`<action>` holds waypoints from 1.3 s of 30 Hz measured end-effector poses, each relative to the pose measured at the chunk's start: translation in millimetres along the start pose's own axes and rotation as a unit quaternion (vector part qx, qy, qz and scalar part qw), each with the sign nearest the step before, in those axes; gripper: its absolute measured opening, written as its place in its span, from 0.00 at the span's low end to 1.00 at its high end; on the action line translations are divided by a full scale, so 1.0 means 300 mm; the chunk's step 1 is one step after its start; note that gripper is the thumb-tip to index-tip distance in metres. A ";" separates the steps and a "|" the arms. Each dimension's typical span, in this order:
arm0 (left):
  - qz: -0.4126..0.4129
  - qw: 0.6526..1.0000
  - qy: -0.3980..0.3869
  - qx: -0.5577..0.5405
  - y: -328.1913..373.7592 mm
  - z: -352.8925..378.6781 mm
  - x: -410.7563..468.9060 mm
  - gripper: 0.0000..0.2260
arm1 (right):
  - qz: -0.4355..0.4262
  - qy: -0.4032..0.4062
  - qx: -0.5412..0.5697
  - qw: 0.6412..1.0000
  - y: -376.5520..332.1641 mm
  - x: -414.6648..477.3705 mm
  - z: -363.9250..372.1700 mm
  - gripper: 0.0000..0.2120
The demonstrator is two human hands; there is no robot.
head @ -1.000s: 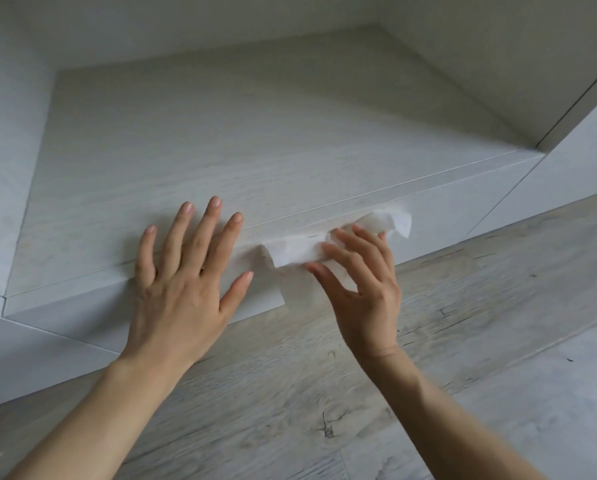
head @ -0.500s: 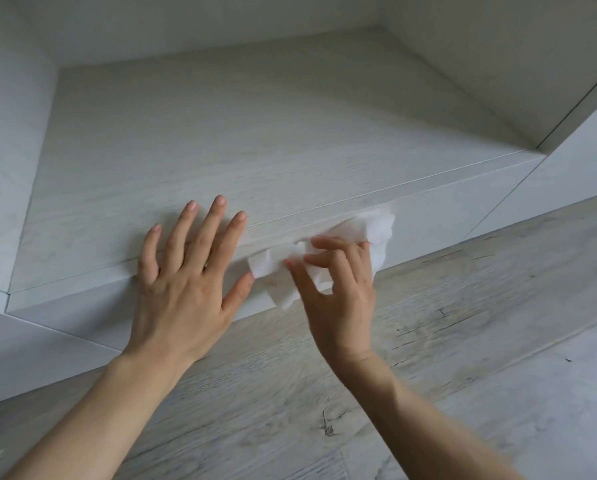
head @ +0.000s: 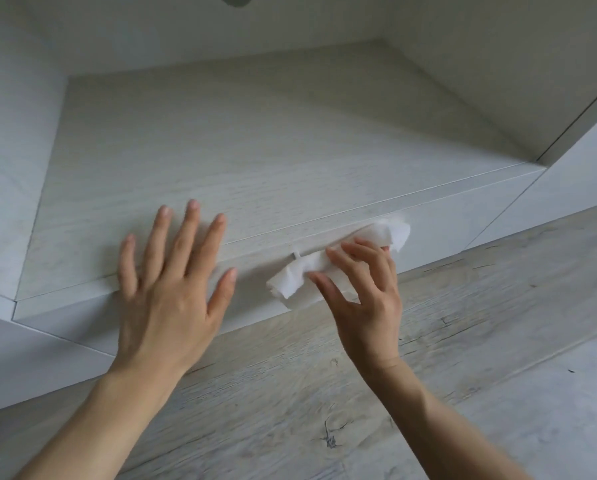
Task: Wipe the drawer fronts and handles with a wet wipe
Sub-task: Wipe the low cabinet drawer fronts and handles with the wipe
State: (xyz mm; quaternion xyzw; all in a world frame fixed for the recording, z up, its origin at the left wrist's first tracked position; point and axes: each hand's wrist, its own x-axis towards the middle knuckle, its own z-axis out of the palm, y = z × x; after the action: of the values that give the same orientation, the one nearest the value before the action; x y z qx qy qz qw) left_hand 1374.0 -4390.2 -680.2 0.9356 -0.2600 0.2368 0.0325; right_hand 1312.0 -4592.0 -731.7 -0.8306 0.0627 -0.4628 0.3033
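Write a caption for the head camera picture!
Right hand pinches a wet wipe around the drawer handle; left hand rests flat.

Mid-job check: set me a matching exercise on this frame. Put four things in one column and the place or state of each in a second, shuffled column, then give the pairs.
Things
1. left hand
2. right hand
3. wipe
4. floor

Place or state
A. grey wood-grain planks below the drawer front
B. white, bunched against the drawer front
C. fingers spread, resting on the cabinet top
D. pinches the wipe

Pairs: 1-C, 2-D, 3-B, 4-A
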 end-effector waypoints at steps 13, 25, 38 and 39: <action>0.006 0.996 0.082 0.030 -0.015 0.032 -0.010 0.22 | 0.053 0.020 0.010 0.998 -0.040 0.014 0.017 0.12; 0.012 0.992 0.119 0.038 -0.022 0.065 -0.020 0.21 | 0.042 0.020 0.012 0.999 0.009 0.022 -0.018 0.14; 0.019 0.986 0.151 0.061 -0.034 0.092 -0.028 0.20 | -0.024 0.010 -0.005 1.000 0.037 0.016 -0.018 0.13; 0.018 0.986 0.152 0.061 -0.034 0.094 -0.028 0.21 | -0.023 0.009 -0.005 1.000 0.031 0.008 -0.011 0.12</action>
State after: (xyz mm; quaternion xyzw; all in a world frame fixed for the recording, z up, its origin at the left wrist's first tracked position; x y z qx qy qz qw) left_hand 1384.7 -4382.7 -708.4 0.8841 -0.2542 0.3920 0.0098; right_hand 1312.5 -4602.0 -733.9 -0.8290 0.0482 -0.4769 0.2880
